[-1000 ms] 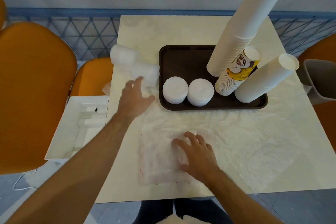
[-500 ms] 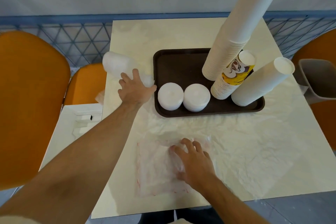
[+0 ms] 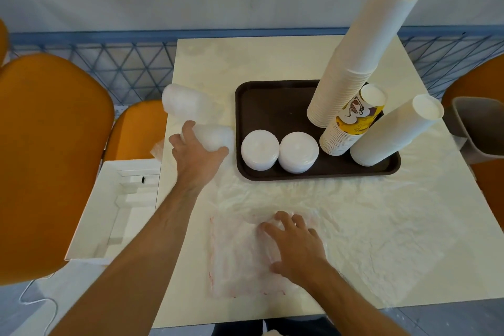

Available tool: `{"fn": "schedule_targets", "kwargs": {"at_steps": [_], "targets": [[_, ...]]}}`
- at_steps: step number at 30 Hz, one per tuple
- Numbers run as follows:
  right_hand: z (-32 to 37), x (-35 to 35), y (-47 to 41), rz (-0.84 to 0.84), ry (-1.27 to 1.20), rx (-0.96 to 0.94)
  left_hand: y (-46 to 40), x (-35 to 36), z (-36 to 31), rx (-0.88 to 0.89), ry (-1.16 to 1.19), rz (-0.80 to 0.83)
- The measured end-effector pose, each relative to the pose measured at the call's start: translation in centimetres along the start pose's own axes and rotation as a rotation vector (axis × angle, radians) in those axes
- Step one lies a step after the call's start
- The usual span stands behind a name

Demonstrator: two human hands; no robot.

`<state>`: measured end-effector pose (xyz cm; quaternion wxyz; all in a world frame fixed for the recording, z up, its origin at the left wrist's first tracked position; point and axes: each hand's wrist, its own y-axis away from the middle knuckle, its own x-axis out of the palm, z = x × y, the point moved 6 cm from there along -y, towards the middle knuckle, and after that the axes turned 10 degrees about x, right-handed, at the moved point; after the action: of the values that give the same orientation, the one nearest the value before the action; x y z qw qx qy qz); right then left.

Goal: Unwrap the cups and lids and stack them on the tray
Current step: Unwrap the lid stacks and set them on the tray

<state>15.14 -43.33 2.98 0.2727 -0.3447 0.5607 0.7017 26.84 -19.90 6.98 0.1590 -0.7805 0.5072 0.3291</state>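
- The left hand (image 3: pixel 197 157), left of centre in the frame, curls its fingers round a wrapped sleeve of lids (image 3: pixel 211 136) lying on the table (image 3: pixel 272 60) just left of the tray (image 3: pixel 272 109).
- A second wrapped sleeve (image 3: pixel 182 101) lies just above it.
- The right hand (image 3: pixel 296 247), lower centre, rests flat with fingers spread on an empty plastic wrapper (image 3: pixel 240 254).
- On the brown tray stand two lid stacks (image 3: pixel 279 151) and, toward the upper right, three tall cup stacks (image 3: pixel 362 63).
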Motion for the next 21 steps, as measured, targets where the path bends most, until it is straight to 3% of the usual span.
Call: {"fn": "schedule_targets", "kwargs": {"at_steps": [3, 6, 9, 12, 16, 21], "targets": [[0.2, -1.9, 0.1, -0.036, -0.183, -0.031, 2.2, -0.9, -0.7, -0.053, 0.247, 0.0], [0.3, -4.6, 0.3, -0.009, -0.738, -0.017, 5.1, -1.0, -1.6, -0.114, 0.483, 0.054], [1.4, -6.7, 0.6, 0.19, -1.26, -0.015, 8.1, -0.8, -3.5, -0.115, 0.728, 0.098], [2.9, -8.1, 0.8, 0.361, -1.599, -0.163, 10.3, -0.6, -5.4, -0.101, 0.91, 0.112], [3.7, -9.7, 1.1, 0.384, -1.874, -0.378, 12.2, -0.4, -7.4, -0.05, 0.904, 0.116], [3.0, -11.7, 1.2, 0.402, -2.024, -0.481, 12.8, -1.0, -9.1, 0.006, 0.86, 0.143]]}}
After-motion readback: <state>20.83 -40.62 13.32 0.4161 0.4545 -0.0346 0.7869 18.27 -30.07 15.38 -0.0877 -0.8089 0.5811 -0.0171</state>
